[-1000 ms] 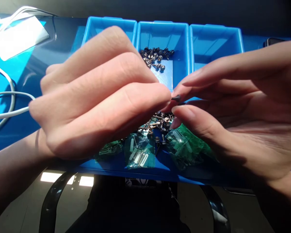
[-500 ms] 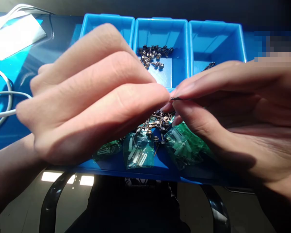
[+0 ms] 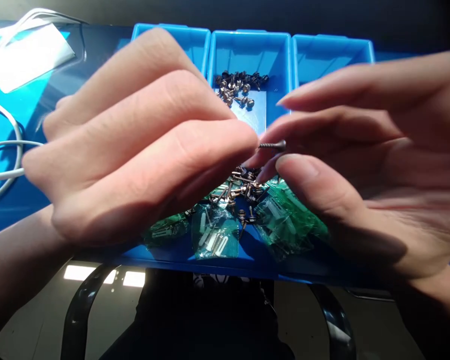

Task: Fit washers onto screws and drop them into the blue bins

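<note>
My left hand [image 3: 146, 140] is closed, pinching a small dark screw [image 3: 272, 145] between its fingertips. The screw lies nearly level, its flared head to the right and part of its thread showing. Right beside it, my right hand [image 3: 367, 155] has its fingers and thumb spread around the screw head, gripping nothing. Below the hands lies a loose heap of screws [image 3: 247, 190]. Clear green-tinted bags [image 3: 214, 235] holding white plastic plugs and screws lie in front of the heap.
Blue bins stand in a row behind the hands; the middle bin [image 3: 251, 45] holds hex-head screws [image 3: 242, 87]. The right bin [image 3: 333, 47] is partly covered by my right hand. White cables [image 3: 7, 175] and a white sheet [image 3: 33, 57] lie at the left. Chair arms [image 3: 78, 315] flank the table's front edge.
My right hand has let go of the screw and its fingers have spread apart, uncovering the head. My left hand still holds the screw and has shifted slightly up and left.
</note>
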`<state>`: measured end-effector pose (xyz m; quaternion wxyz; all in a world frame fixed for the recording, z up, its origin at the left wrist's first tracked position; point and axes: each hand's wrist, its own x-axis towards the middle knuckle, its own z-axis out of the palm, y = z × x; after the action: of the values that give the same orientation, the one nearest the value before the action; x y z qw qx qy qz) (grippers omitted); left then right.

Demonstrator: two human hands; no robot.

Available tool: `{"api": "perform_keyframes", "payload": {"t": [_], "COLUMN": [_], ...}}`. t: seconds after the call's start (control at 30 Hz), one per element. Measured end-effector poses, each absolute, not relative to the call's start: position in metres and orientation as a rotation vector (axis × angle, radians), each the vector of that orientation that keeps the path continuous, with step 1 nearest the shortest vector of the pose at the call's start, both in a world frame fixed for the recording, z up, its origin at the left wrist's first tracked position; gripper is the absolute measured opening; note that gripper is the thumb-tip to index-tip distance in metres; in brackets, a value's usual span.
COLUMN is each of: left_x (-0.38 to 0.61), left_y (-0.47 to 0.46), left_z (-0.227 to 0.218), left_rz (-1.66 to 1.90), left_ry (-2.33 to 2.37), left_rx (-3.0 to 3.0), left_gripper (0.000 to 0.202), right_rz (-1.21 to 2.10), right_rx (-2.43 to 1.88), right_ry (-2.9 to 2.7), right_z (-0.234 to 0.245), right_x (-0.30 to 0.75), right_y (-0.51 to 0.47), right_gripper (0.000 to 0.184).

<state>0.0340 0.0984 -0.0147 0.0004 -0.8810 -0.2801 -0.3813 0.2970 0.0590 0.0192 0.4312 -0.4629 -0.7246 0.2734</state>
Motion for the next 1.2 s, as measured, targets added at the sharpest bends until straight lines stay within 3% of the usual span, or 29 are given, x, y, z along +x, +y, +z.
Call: {"api": "perform_keyframes", "payload": {"t": [0.1,0.23,0.37,0.43,0.53,0.67,0.77,0.93,1.07,1.2], "left_x": [0.028,0.025,0.026,0.026,0.024,0.021,0.021,0.022,0.021,0.019], "left_y": [0.095,0.093,0.093,0.094,0.097,0.099,0.097,0.098,0.101,0.101], "left_z": [-0.003,0.006,0.007,0.006,0.002,0.002,0.005,0.003,0.002,0.004], "left_rz": [-1.128,-1.035,-1.057,-1.062,-1.120,-1.071,-0.998,-1.077,-1.044,-1.053], "left_ry": [-0.774,-0.834,-0.864,-0.850,-0.717,-0.702,-0.765,-0.600,-0.579,-0.647], "left_rx": [-2.697,-2.687,-2.729,-2.743,-2.725,-2.678,-2.687,-2.673,-2.652,-2.721], "left_gripper": [0.054,0.049,0.038,0.042,0.048,0.046,0.052,0.052,0.059,0.061], "right_rz": [0.660,0.705,0.636,0.613,0.626,0.656,0.721,0.686,0.661,0.637], "right_rx": [-1.169,-1.069,-1.134,-1.120,-1.005,-1.092,-1.105,-1.176,-1.132,-1.131], "right_ry": [-1.797,-1.816,-1.832,-1.838,-1.880,-1.817,-1.764,-1.791,-1.788,-1.855], "right_z": [0.019,0.020,0.019,0.017,0.015,0.016,0.017,0.015,0.016,0.016], "right_x": [0.296,0.292,0.292,0.294,0.295,0.292,0.291,0.294,0.293,0.301], "right_y": [0.060,0.060,0.060,0.062,0.064,0.063,0.060,0.061,0.061,0.060], "right_gripper": [0.002,0.017,0.005,0.003,0.017,0.007,0.017,0.006,0.016,0.010]}}
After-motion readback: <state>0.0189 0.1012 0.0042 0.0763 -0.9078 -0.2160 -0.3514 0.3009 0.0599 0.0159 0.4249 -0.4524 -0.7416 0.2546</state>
